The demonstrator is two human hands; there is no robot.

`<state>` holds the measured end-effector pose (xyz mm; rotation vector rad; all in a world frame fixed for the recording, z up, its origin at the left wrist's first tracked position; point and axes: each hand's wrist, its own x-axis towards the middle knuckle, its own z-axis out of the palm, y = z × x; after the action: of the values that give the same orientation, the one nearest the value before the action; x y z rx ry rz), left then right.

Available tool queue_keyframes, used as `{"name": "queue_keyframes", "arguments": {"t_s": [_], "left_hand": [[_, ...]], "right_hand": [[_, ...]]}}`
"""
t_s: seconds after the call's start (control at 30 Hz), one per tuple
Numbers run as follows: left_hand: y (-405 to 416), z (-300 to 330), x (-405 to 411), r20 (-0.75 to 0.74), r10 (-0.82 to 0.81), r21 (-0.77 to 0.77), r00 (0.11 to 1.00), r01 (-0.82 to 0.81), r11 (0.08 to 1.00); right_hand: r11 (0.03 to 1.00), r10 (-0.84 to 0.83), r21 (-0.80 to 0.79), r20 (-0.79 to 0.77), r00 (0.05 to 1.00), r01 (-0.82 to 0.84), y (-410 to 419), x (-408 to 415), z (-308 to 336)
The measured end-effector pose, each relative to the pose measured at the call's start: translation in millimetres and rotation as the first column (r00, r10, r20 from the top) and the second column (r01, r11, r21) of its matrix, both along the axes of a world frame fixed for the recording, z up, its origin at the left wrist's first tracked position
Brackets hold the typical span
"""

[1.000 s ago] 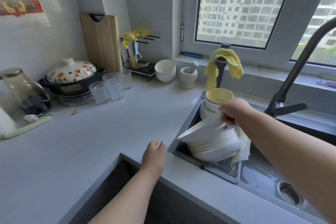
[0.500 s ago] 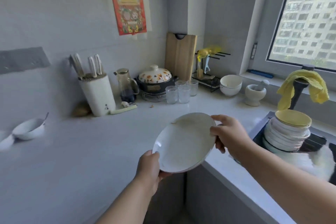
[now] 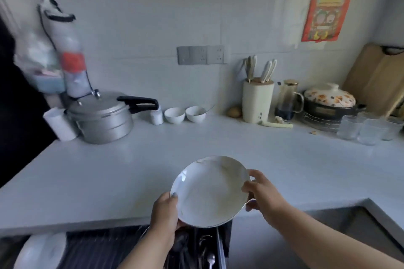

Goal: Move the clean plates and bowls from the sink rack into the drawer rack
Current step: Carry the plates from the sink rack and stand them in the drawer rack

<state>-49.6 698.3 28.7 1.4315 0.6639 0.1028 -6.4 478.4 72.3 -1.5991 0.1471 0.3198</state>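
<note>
Above the open drawer rack (image 3: 105,247), at the counter's front edge, white plate (image 3: 209,191) held in the air by both hands, tilted with its face toward the camera. Left hand (image 3: 164,216) grips the plate's lower-left rim, thumb over the front face, fingers underneath. Right hand (image 3: 260,192) pinches the right rim, thumb on the front edge, fingers curled behind. Drawer rack is pulled out under the white countertop (image 3: 131,170); another white dish (image 3: 40,251) sits at its left end, and cutlery incl. a spoon (image 3: 210,261) stands in a compartment just below the held plate. On the counter, well apart from the plate: metal pressure cooker (image 3: 100,118) at back left, two small white bowls (image 3: 184,114) side by side near the wall, knife block (image 3: 258,100) with pale-handled knives, glass jug (image 3: 288,102), floral-lidded clay pot (image 3: 330,102) on a wire trivet, cluster of drinking glasses (image 3: 369,130) at right. Wooden cutting board (image 3: 378,76) leans at far right. Red poster (image 3: 328,6) on the tiled wall. Left edge blurred, hanging bags not clear.
</note>
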Motion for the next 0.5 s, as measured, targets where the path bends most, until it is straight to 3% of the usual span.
{"name": "queue_keyframes", "arguments": {"t_s": [0.27,0.5], "left_hand": [[168.5,-39.9,-90.5,-0.111,0.298,0.122,0.948,-0.285,0.951],[279.1,-73.0,-161.3,-0.287,0.405,0.198,0.868,-0.36,0.912]], "right_hand": [[0.911,0.39,0.23,-0.216,0.895,-0.341,180.7,-31.3,-39.8],[0.86,0.51,0.23,-0.386,0.769,-0.455,307.0,-65.8,-81.8]]}}
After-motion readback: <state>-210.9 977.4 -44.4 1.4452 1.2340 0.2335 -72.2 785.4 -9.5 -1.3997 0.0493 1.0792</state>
